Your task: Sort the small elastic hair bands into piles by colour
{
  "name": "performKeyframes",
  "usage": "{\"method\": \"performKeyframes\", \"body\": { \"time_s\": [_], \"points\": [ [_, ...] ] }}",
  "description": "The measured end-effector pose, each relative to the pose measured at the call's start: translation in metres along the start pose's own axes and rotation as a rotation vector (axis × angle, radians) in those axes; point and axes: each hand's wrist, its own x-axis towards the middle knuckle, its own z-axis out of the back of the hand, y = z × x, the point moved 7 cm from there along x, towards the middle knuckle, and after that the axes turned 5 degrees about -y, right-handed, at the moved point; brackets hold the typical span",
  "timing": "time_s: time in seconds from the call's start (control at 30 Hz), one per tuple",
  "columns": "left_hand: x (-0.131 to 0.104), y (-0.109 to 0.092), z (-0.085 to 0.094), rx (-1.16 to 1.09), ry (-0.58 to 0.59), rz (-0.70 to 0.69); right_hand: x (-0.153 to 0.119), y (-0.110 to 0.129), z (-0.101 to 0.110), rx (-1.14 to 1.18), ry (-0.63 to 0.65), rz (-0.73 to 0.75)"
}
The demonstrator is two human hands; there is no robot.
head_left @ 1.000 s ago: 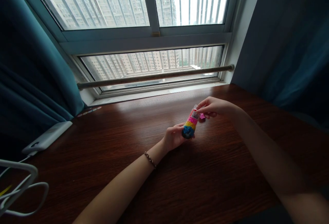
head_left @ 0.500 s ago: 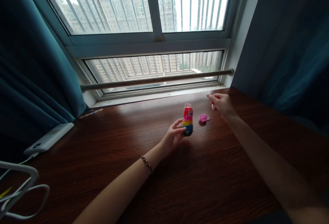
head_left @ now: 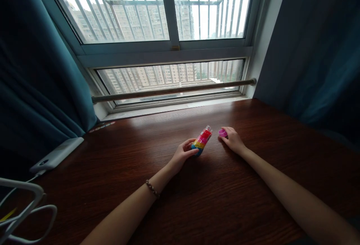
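**Small clear bottle of coloured layers [head_left: 203,139] tilts in the left hand [head_left: 182,155]**

The bottle is at the middle of the brown wood-grain table [head_left: 118,173], its top leaning to the far right; whether its base touches the wood cannot be told. Inside, the filling lies in bands: blue at the bottom, then yellow, pink and red, with the transparent neck uncovered above. What the filling is made of is too small to tell. The left fingers and thumb grasp the bottle's lower part. Just right of the bottle, the right hand [head_left: 233,140] pinches a round pink plastic cap [head_left: 222,133] between thumb and fingers, apart from the neck. A white rectangular device [head_left: 57,155] lies at the left, a cable [head_left: 30,178] plugged into its near end.
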Motion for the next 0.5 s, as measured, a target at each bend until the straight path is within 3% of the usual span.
{"method": "performKeyframes", "body": {
  "time_s": [0.17,0.33,0.5],
  "points": [
    [0.0,0.001,-0.004,0.011,0.035,0.021,-0.003,0.003,0.01,0.258,-0.042,-0.169],
    [0.001,0.002,0.001,-0.021,-0.004,0.028,-0.007,0.024,0.004,0.655,0.111,-0.274],
    [0.001,-0.003,0.004,-0.103,-0.062,0.045,-0.009,0.039,0.0,0.843,0.19,-0.344]
  ]
}}
